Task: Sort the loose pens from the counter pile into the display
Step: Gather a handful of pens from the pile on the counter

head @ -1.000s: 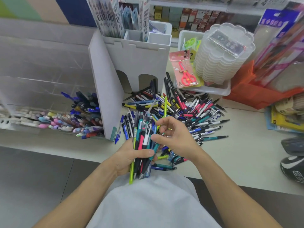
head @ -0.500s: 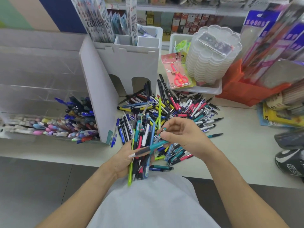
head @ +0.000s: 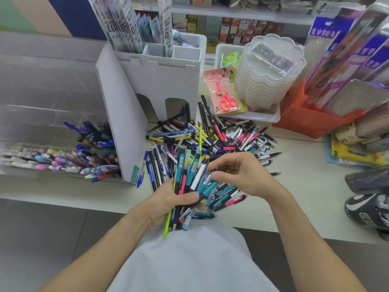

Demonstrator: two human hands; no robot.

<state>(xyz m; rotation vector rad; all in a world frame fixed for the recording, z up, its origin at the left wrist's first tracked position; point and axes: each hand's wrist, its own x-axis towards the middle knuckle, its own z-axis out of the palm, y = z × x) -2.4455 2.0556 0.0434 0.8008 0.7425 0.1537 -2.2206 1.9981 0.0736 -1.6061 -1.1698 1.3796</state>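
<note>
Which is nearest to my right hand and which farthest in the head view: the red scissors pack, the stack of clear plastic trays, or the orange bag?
From the right hand:
1. Red scissors pack, straight behind the pen pile.
2. Stack of clear plastic trays, behind, slightly right.
3. Orange bag, far right; close to the trays, hard to call.

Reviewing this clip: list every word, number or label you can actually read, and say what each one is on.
"0.5": tall white refill packs standing in the white display stand.
"AIHAO": seemingly, on a dark pen in the bundle the left hand grips.
Purple packaging, yellow booklet, shelf boxes: too blurred to read.
</note>
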